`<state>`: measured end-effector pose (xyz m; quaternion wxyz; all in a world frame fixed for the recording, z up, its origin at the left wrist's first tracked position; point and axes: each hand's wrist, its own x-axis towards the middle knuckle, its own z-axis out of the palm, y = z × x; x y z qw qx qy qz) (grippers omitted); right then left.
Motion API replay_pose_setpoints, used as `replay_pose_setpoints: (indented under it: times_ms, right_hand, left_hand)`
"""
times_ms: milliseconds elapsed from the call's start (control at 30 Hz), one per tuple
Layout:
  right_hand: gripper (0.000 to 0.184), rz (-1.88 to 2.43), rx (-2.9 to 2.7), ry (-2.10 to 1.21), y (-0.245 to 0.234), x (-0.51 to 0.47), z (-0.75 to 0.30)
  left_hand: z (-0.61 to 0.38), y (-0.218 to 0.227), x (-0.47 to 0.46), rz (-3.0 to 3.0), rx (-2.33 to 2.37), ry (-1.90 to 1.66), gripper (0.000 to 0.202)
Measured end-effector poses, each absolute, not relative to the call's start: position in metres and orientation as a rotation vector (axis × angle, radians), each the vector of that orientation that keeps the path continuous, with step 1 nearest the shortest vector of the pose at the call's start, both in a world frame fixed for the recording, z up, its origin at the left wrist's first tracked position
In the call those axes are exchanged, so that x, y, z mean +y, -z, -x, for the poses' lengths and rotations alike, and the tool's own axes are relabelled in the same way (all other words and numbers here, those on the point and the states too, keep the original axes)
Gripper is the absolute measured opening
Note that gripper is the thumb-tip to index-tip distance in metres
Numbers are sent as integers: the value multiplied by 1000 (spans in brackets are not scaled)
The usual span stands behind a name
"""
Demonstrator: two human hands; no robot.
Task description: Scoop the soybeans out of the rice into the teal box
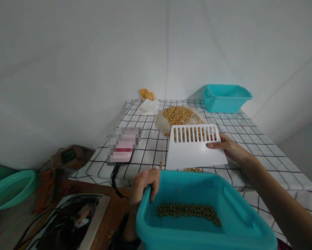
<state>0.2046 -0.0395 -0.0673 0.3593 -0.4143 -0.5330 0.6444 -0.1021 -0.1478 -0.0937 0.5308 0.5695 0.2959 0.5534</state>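
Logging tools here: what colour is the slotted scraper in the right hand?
The slotted scraper is white, seen in the head view.

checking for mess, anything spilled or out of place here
Yes: a heap of beans and rice lies loose on the checked cloth, and a few stray beans sit by the near tub.

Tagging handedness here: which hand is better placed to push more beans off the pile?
Likely right: the right hand holds the white scraper by the bean pile; the left hand is busy gripping the teal tub.
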Motion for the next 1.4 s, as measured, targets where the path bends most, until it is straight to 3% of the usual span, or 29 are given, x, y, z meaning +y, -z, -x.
replay_pose_setpoints:
  times_ms: [667, 1033, 1400]
  right_hand:
    - [33, 1075, -1711, -1562, 68, -30, -187]
    - [38, 1066, -1431, -1657, 70, -35, -199]
    - [35, 1194, -1278, -1474, 66, -32, -202]
  left_hand:
    - [106, 89, -151, -1209, 802, -1379, 66]
    - [110, 100, -149, -1279, 683, -1408, 68]
    - [120, 104, -148, -1480, 618, -1330, 67]
